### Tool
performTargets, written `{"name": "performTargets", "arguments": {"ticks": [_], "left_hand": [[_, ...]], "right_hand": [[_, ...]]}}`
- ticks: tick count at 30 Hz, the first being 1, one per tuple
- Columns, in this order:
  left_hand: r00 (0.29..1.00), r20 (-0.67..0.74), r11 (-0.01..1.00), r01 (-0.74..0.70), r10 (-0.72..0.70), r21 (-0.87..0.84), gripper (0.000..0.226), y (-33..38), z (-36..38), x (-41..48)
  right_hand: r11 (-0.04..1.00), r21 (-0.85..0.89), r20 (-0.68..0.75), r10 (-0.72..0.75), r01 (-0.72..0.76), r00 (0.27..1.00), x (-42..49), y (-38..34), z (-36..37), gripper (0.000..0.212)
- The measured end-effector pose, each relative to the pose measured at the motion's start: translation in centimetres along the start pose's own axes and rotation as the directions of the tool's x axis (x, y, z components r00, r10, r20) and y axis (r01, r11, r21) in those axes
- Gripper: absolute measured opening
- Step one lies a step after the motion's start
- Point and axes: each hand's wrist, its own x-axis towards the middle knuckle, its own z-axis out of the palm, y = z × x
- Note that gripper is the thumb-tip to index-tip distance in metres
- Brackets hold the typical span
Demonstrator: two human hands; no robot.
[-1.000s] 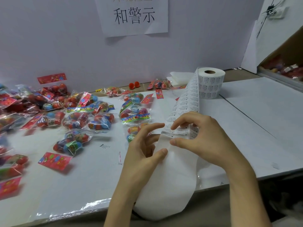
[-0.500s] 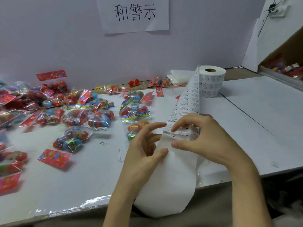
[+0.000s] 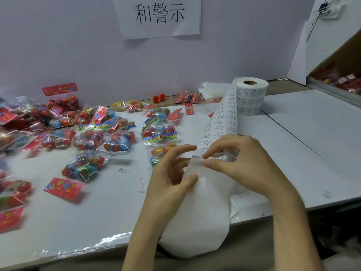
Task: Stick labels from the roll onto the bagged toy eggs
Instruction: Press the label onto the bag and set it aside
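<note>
A white label roll [image 3: 251, 98] stands upright at the back right of the table. Its printed strip [image 3: 222, 124] runs forward to my hands, and bare white backing paper [image 3: 197, 216] hangs over the table's front edge. My left hand [image 3: 172, 180] holds the backing strip's left edge with the thumb on top. My right hand [image 3: 240, 163] pinches a label at the strip's lowest printed row between thumb and forefinger. Several clear bags of coloured toy eggs [image 3: 160, 130] lie left of the strip; one bag [image 3: 162, 153] sits just behind my left hand.
More egg bags [image 3: 58, 122] and red header cards [image 3: 63, 187] crowd the table's left half. A paper sign [image 3: 159, 15] hangs on the back wall. An open cardboard box [image 3: 340, 75] of bagged toys sits at the far right. The table edge [image 3: 82, 249] runs along the front.
My hands stay on the strip; the right thumb and forefinger have closed a little tighter on the label at the lowest printed row. The view has shifted slightly.
</note>
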Motion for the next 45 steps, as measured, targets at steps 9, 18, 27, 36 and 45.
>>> {"name": "performTargets", "arguments": {"ticks": [9, 18, 27, 36, 45], "left_hand": [[0.996, 0.086, 0.999, 0.037, -0.036, -0.011, 0.056, 0.0, 0.1, -0.2], [0.992, 0.122, 0.993, -0.030, 0.015, 0.119, 0.038, 0.0, 0.7, -0.4], [0.999, 0.005, 0.993, -0.045, 0.046, -0.107, 0.061, 0.4, 0.4, -0.2], [0.988, -0.147, 0.993, -0.068, 0.053, -0.100, 0.041, 0.6, 0.8, 0.0], [0.964, -0.256, 0.996, -0.084, 0.075, -0.024, 0.029, 0.5, 0.9, 0.0]], "right_hand": [[0.997, 0.075, -0.169, -0.003, 0.016, 0.986, 0.5, 0.5, 0.3, 0.012], [0.989, 0.114, -0.452, -0.037, 0.099, 0.891, 0.6, -0.1, 0.3, 0.006], [0.988, 0.080, -0.156, -0.121, 0.135, 0.980, 0.8, -0.9, 2.6, 0.033], [0.957, 0.266, -0.169, -0.073, 0.117, 0.983, 1.1, -0.7, 2.1, 0.010], [0.913, 0.346, -0.294, -0.116, 0.218, 0.949, 1.1, -1.7, 2.5, 0.009]]}}
